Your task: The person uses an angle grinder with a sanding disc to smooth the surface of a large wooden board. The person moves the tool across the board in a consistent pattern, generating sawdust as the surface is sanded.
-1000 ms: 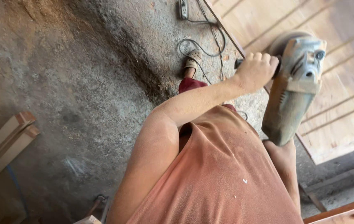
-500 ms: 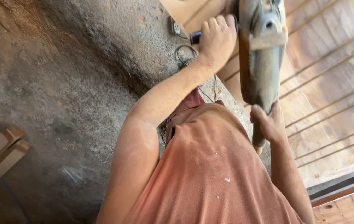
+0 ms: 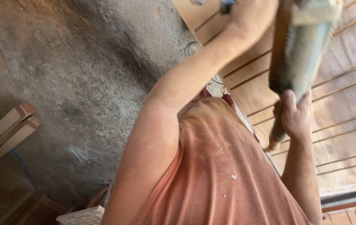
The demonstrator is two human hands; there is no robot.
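Observation:
I hold a dusty grey-green angle grinder point(image 3: 301, 54) with both hands above a large wooden panel with parallel grooves point(image 3: 344, 108). My left hand point(image 3: 253, 18) grips the grinder's side handle near the top edge of the view, arm stretched out. My right hand point(image 3: 295, 118) is closed around the rear end of the grinder's body. The grinder's head is cut off by the top edge, so the disc is hidden. My dusty orange shirt point(image 3: 223, 175) fills the lower middle.
A rough concrete floor point(image 3: 86, 75) spreads to the left. Two pale wooden boards point(image 3: 9, 131) lie at the left edge beside a blue cord point(image 3: 17, 160). Stacked wood pieces point(image 3: 82, 216) sit at the bottom. A cable loop point(image 3: 193, 48) lies by the panel's edge.
The view has swung and moved closer to the panel. Both hands and the grinder have shifted up toward the top edge, so the grinder's head has left the view.

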